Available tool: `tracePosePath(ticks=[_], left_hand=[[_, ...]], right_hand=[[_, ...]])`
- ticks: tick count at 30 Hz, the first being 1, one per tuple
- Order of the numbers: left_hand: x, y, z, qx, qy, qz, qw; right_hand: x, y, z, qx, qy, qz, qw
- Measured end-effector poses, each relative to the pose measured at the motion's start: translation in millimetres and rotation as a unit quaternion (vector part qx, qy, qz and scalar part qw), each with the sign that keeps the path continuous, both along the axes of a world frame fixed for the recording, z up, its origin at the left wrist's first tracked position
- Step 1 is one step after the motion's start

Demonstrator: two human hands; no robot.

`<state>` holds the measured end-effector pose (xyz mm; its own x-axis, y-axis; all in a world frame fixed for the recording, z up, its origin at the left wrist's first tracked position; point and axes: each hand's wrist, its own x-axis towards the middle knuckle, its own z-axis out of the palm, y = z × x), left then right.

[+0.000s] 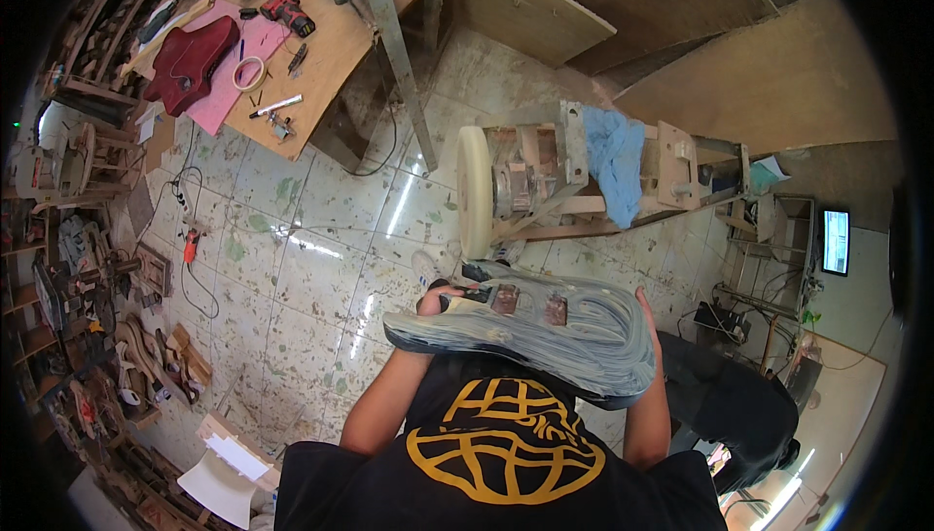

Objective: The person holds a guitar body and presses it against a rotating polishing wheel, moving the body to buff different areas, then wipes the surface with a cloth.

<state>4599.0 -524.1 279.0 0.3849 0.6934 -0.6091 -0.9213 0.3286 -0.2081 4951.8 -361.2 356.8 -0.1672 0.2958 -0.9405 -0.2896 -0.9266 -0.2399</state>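
Note:
A dark electric guitar body point(506, 332), its top smeared with whitish streaks, lies across in front of my chest, held up between both hands. Two pickup cavities show on its face, with brownish patches in them. My left hand point(438, 299) grips it at the left, by the neck end and cutaway. At the rounded right end, my right hand point(650, 322) holds the edge, most of its fingers hidden. Just beyond the body stands a pale buffing wheel point(476, 193), close to the upper edge of the guitar and seemingly apart from it.
The wheel's wooden stand point(555, 186) carries a blue cloth point(613, 157). On a workbench point(336, 64) at upper left lie a red guitar body point(193, 64), a cordless drill point(289, 11) and a tape roll point(249, 74). A cable point(204, 278) crosses the tiled floor. A person in black point(744, 409) bends at right.

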Motion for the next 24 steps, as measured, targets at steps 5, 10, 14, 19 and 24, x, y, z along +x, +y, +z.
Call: tracePosePath(ticks=[5, 10, 14, 19, 24], left_hand=[[2, 7, 2, -0.006, 0.019, -0.018, 1.0], [3, 9, -3, -0.022, 0.028, -0.017, 0.999], [-3, 8, -12, -0.019, 0.039, -0.036, 0.998], [-9, 9, -23, -0.009, 0.023, -0.047, 0.999], [-14, 4, -26, -0.025, 0.026, -0.021, 0.999]], right_hand=[[16, 4, -11, 0.012, 0.008, 0.009, 1.0], [17, 4, -19, 0.015, 0.015, 0.004, 1.0], [2, 4, -11, 0.006, 0.02, 0.003, 1.0], [8, 7, -25, 0.005, 0.0, 0.008, 1.0], [10, 6, -40, 0.019, 0.038, 0.032, 0.999]])
